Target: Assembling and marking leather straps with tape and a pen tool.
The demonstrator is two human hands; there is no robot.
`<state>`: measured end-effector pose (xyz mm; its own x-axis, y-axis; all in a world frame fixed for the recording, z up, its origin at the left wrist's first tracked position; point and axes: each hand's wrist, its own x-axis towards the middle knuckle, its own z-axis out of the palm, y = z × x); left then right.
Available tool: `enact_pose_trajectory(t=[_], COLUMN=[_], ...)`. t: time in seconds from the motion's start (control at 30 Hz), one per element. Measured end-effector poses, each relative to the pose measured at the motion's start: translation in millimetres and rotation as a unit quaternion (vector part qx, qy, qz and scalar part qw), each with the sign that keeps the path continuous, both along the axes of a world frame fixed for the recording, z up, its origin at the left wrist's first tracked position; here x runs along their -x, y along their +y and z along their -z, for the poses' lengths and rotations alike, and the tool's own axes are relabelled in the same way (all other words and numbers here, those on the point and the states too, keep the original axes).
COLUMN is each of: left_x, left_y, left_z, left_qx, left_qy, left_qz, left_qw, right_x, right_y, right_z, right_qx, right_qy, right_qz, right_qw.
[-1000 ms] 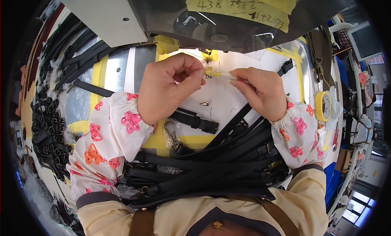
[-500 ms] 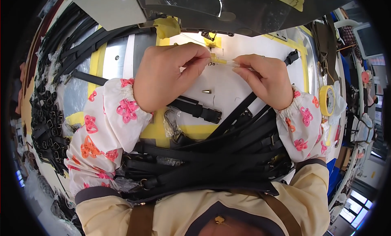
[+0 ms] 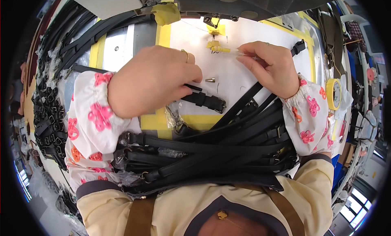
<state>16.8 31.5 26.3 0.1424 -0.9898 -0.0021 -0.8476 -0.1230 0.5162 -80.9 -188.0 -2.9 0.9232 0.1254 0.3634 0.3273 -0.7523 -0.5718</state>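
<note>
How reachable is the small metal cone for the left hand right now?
Probably yes: the left hand appears just left of the small metal cone, with only bare white surface visible between them.

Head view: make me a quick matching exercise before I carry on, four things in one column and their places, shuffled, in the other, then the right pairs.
Things:
1. Clear tube
2. Small metal cone
3. Yellow tape roll
4. Heap of black straps

Places:
A. Between the hands and the cream top
B. Pinched in the right hand
C. To the right of the right sleeve
D. On the white sheet, just right of the left hand

Right pairs: 1-B, 2-D, 3-C, 4-A
</note>
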Motion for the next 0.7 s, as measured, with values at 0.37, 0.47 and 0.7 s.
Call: enact_pose_trajectory(t=[0.37,0.47,0.7], left_x=[13,3,-27], left_y=[0,3,9], left_z=[5,-4,-19], left_qx=[-0.020,0.006,0.046], left_qy=[-0.004,0.014,0.089], left_qz=[-0.001,-0.018,-0.112], left_qw=[1.000,1.000,0.989], right_x=[4,3,2], right_y=[-2,-3,-3], right_z=[-4,-4,-7], right_qx=[0.017,0.013,0.011], right_qy=[0.030,0.022,0.023], right_qz=[-0.007,-0.012,-0.020], right_qw=[0.999,1.000,0.999])
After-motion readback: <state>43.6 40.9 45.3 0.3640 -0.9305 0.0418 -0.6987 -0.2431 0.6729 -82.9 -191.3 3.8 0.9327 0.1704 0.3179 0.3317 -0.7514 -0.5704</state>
